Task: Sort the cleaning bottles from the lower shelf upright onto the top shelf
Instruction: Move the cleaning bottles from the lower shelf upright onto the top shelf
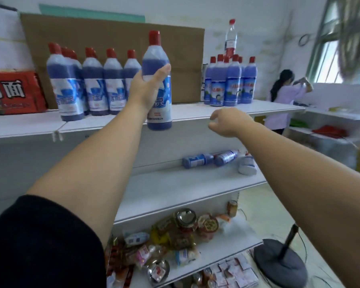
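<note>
My left grip [148, 90] grasps one cleaning bottle [159, 57] round its middle, base just in front of the top shelf [247, 110] edge. Bare shelf lies between the left row [92, 88] and the right cluster [229, 86]. Bottle axis vertical, red cap up. My right grip [229, 121] is released, fingers loosely curled. On the lower shelf [175, 188] two bottles [197, 161] lie flat along the back wall

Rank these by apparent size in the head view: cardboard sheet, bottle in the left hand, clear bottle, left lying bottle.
1. cardboard sheet
2. held bottle, nearest the camera
3. clear bottle and lying bottle look alike; unranked, distances differ.
</note>
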`<state>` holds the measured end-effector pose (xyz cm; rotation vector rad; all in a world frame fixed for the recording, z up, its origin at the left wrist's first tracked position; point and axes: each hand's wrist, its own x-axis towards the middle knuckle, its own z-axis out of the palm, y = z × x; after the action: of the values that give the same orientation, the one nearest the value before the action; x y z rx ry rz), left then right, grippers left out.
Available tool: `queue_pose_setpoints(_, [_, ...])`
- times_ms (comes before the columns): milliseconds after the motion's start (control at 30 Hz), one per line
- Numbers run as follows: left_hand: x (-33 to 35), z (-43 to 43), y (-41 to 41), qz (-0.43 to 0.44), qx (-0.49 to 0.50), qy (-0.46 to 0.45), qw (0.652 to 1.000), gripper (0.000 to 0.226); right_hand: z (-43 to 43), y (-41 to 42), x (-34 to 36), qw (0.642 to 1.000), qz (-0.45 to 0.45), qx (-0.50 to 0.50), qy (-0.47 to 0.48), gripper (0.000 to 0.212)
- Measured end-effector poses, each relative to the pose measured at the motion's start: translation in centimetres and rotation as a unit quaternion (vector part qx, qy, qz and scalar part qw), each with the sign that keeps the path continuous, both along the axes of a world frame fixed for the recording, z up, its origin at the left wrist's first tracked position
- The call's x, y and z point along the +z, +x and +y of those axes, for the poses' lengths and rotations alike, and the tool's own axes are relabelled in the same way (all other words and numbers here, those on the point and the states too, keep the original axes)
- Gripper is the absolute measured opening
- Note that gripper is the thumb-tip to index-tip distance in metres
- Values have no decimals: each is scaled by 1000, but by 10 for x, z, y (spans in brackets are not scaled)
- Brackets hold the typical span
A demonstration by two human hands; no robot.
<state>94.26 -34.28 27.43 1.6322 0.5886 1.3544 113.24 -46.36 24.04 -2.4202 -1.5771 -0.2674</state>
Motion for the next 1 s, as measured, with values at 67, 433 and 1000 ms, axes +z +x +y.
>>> queue_pose_setpoints(67, [2,-12,31,1,-20,-10,1000,58,-21,30,-3,1000,6,-28,0,47])
queue_pose_setpoints(433, [14,-33,196,21,-150,2,989,46,-66,166,2,991,-1,-130,-2,47])
queue_pose_setpoints(1000, [32,40,390,60,-111,25,992,54,27,337,21,994,-28,-99,27,48])
